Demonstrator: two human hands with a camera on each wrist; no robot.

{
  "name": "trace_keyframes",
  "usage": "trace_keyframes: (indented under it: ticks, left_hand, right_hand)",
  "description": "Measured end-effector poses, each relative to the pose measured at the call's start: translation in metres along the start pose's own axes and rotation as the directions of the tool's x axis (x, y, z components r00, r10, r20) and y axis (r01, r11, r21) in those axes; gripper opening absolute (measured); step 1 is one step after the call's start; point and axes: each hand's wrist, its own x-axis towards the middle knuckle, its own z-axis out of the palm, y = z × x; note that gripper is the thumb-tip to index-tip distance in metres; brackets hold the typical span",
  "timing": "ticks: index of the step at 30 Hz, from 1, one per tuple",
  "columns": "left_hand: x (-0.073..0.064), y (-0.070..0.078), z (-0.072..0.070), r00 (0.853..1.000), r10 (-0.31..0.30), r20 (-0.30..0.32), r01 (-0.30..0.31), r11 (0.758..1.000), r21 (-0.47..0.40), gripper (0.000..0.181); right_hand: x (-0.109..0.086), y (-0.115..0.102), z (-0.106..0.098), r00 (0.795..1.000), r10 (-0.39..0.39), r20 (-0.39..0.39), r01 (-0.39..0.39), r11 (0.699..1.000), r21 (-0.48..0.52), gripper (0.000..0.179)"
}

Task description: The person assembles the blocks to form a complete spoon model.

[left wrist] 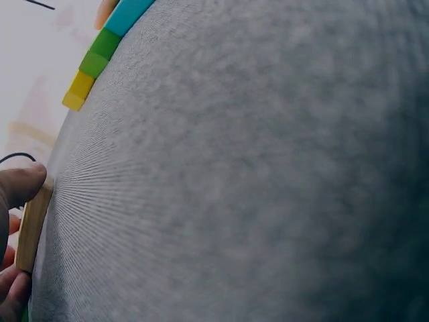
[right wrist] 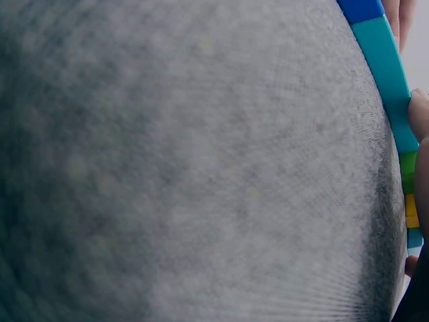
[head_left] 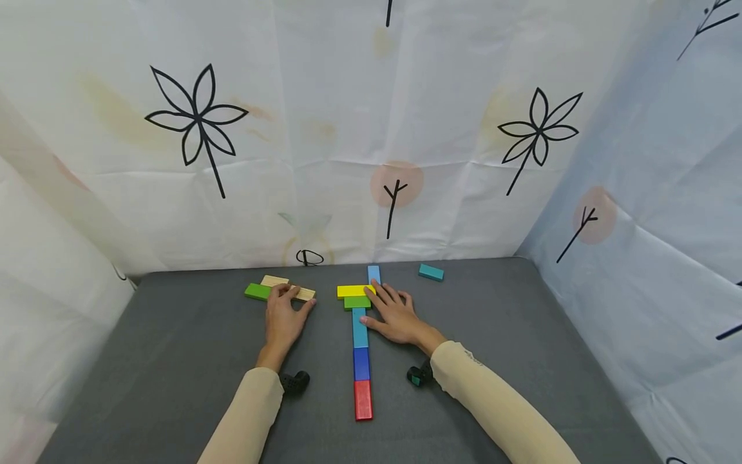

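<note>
At the left, my left hand (head_left: 283,323) pinches a plain wooden block (head_left: 305,294) between thumb and fingers; the left wrist view shows the thumb at one end of this wooden block (left wrist: 35,228). Beside that hand lie a green block (head_left: 256,292) and a second plain wooden block (head_left: 274,281). My right hand (head_left: 400,321) rests at a line of blocks with its fingers extended. Its thumb touches the light blue block (head_left: 359,330), and its fingertips lie by the yellow block (head_left: 350,292) and the blue block (head_left: 373,273). Another green block (head_left: 356,303) sits crosswise below the yellow one.
Toward me the line continues with a dark blue block (head_left: 361,365) and a red block (head_left: 363,401). One teal block (head_left: 431,272) lies apart near the far edge. Behind the grey table (head_left: 191,361) hangs a white cloth (head_left: 324,129) with drawn plants.
</note>
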Motion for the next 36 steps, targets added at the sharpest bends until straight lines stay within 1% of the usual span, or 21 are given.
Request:
trace_keyframes:
  ticks: [3, 6, 10, 12, 14, 17, 20, 23, 26, 30, 36]
  left_hand:
    - [-0.001, 0.001, 0.001, 1.000, 0.023, -0.003, -0.023, 0.999, -0.030, 0.050]
    - [-0.002, -0.001, 0.002, 1.000, 0.028, -0.013, -0.029, 0.999, -0.038, 0.056]
    - [-0.001, -0.002, 0.004, 1.000, -0.002, -0.024, 0.003, 1.000, 0.022, 0.069]
    - [0.000, -0.001, 0.004, 1.000, -0.024, -0.017, 0.025, 0.999, 0.041, 0.072]
    - [0.003, 0.001, 0.004, 0.999, -0.045, 0.008, 0.045, 0.998, 0.039, 0.072]
    - [0.011, 0.008, 0.003, 0.996, -0.055, 0.068, 0.055, 0.998, -0.002, 0.070]
    - [0.022, 0.017, 0.004, 0.992, -0.022, 0.128, 0.028, 0.998, -0.048, 0.067]
    - [0.034, 0.026, 0.006, 0.985, 0.015, 0.175, 0.002, 0.996, -0.093, 0.064]
    - [0.043, 0.033, 0.010, 0.974, 0.028, 0.223, -0.003, 0.994, -0.110, 0.062]
    - [0.052, 0.038, 0.017, 0.960, 0.017, 0.281, 0.015, 0.994, -0.110, 0.063]
    - [0.059, 0.042, 0.026, 0.943, -0.013, 0.331, 0.060, 0.989, -0.134, 0.062]
  right_hand:
    - [0.000, 0.001, 0.000, 1.000, 0.001, 0.006, -0.001, 1.000, 0.002, 0.074]
    - [0.001, 0.001, 0.001, 1.000, 0.003, 0.007, -0.003, 1.000, 0.001, 0.074]
    - [0.001, 0.003, 0.002, 1.000, 0.006, 0.005, -0.006, 1.000, -0.003, 0.074]
    - [0.001, 0.003, 0.001, 1.000, 0.004, 0.003, -0.004, 1.000, -0.002, 0.074]
    - [0.001, 0.003, 0.001, 1.000, 0.003, 0.002, -0.003, 1.000, -0.004, 0.074]
    - [0.000, 0.003, 0.001, 1.000, 0.001, -0.001, -0.001, 1.000, -0.004, 0.074]
    - [0.001, 0.002, 0.002, 1.000, 0.004, -0.005, -0.004, 1.000, -0.005, 0.074]
    - [0.001, 0.001, 0.002, 1.000, 0.012, -0.002, -0.012, 1.000, -0.011, 0.073]
    - [0.002, -0.001, 0.002, 1.000, 0.023, 0.009, -0.023, 1.000, -0.016, 0.074]
    - [0.002, -0.003, 0.001, 0.999, 0.034, 0.020, -0.034, 0.999, -0.017, 0.074]
    - [0.000, -0.004, -0.002, 0.999, 0.041, 0.018, -0.041, 0.999, -0.018, 0.074]
